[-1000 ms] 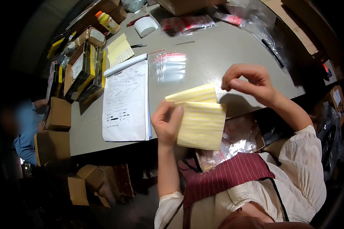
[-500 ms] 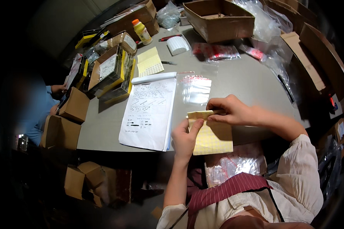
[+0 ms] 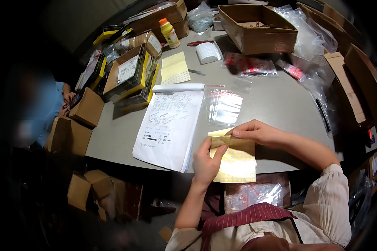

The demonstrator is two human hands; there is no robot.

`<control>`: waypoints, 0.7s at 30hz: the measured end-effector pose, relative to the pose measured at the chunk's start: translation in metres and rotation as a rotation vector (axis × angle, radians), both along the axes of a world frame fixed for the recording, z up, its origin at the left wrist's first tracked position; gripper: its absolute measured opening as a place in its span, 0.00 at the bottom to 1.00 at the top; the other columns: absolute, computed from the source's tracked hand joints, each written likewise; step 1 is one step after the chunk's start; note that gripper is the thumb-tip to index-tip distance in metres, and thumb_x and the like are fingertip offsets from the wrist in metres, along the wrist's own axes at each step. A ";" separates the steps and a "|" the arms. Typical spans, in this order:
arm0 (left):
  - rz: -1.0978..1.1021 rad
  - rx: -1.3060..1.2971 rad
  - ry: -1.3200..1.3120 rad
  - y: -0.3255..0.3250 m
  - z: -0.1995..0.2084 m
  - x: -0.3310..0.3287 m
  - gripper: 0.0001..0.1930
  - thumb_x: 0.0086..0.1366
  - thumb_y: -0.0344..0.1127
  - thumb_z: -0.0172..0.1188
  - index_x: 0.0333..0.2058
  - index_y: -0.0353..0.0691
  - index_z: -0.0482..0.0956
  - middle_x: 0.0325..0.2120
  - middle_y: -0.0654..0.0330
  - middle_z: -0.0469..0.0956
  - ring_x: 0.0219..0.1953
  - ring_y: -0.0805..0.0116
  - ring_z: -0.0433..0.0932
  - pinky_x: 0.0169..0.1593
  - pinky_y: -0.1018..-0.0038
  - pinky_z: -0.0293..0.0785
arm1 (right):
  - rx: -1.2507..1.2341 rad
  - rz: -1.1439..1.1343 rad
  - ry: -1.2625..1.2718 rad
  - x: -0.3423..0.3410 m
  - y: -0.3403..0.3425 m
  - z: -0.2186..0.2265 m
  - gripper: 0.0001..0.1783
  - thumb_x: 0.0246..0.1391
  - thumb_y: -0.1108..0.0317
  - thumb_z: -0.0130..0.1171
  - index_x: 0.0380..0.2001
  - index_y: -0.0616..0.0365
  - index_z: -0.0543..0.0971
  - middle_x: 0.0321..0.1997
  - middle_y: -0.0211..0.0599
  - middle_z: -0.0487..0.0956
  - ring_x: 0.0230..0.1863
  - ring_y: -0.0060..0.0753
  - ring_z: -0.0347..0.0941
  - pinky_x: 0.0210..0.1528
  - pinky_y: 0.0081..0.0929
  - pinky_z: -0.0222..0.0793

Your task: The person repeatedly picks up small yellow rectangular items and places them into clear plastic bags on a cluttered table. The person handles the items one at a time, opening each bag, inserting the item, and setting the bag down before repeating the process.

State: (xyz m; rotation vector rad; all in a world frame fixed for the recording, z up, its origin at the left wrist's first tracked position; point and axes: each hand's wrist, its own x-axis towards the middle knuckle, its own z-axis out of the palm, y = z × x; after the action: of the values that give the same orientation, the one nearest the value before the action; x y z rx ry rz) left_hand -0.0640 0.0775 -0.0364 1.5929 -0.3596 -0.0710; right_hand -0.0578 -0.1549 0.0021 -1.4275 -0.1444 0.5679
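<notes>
A yellow sheet (image 3: 235, 169) with rows of small pale round stickers is held at the near table edge, its top folded over. My left hand (image 3: 206, 162) grips its left side, the thumb lying on the front. At the upper fold my right hand (image 3: 254, 132) pinches the sheet between thumb and fingers. Just beyond the hands lies a fanned stack of small clear zip bags (image 3: 225, 109) with red strips. To their left is an open notepad (image 3: 167, 125) with handwriting and sketches.
Another yellow sticker sheet (image 3: 174, 69), a white label pad (image 3: 208, 52) and a yellow bottle (image 3: 169, 33) lie farther back. Cardboard boxes (image 3: 255, 35) line the far and right sides. A tray of clear bags (image 3: 255, 196) is below the table edge. A co-worker's hands (image 3: 68, 100) are at left.
My right hand has slid toward the sheet's top fold, and the fold now opens slightly upward. The whole scene has shifted a little right and down in view.
</notes>
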 end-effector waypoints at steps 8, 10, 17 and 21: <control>-0.065 -0.030 0.231 -0.002 0.002 0.008 0.13 0.68 0.36 0.70 0.45 0.32 0.84 0.33 0.59 0.86 0.34 0.79 0.80 0.37 0.77 0.75 | -0.200 -0.102 -0.324 -0.011 -0.007 0.018 0.19 0.60 0.71 0.65 0.54 0.67 0.81 0.46 0.35 0.85 0.49 0.23 0.78 0.54 0.26 0.75; -0.096 -0.001 0.280 -0.003 0.007 0.008 0.14 0.68 0.37 0.70 0.45 0.31 0.84 0.34 0.60 0.86 0.33 0.80 0.80 0.36 0.78 0.75 | -0.248 -0.167 -0.442 -0.013 -0.011 0.024 0.18 0.61 0.70 0.65 0.52 0.67 0.81 0.45 0.35 0.85 0.46 0.21 0.78 0.52 0.25 0.76; -0.085 -0.074 0.225 -0.005 0.007 0.006 0.13 0.68 0.34 0.69 0.46 0.31 0.83 0.35 0.58 0.86 0.36 0.78 0.81 0.41 0.77 0.77 | -0.159 -0.135 -0.309 0.003 -0.021 0.012 0.18 0.71 0.59 0.61 0.49 0.66 0.84 0.41 0.27 0.84 0.44 0.16 0.75 0.48 0.25 0.74; -0.065 -0.031 0.153 -0.003 0.002 0.006 0.13 0.67 0.30 0.68 0.48 0.31 0.81 0.37 0.57 0.86 0.38 0.74 0.83 0.43 0.75 0.78 | -0.144 -0.097 -0.190 0.006 -0.021 0.011 0.20 0.72 0.58 0.60 0.50 0.66 0.85 0.45 0.26 0.85 0.47 0.16 0.75 0.53 0.23 0.73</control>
State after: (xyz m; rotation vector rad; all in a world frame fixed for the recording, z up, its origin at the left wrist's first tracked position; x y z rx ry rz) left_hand -0.0583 0.0749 -0.0348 1.5341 -0.2919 -0.2350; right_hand -0.0520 -0.1757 0.0131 -1.6190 -0.1872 0.3680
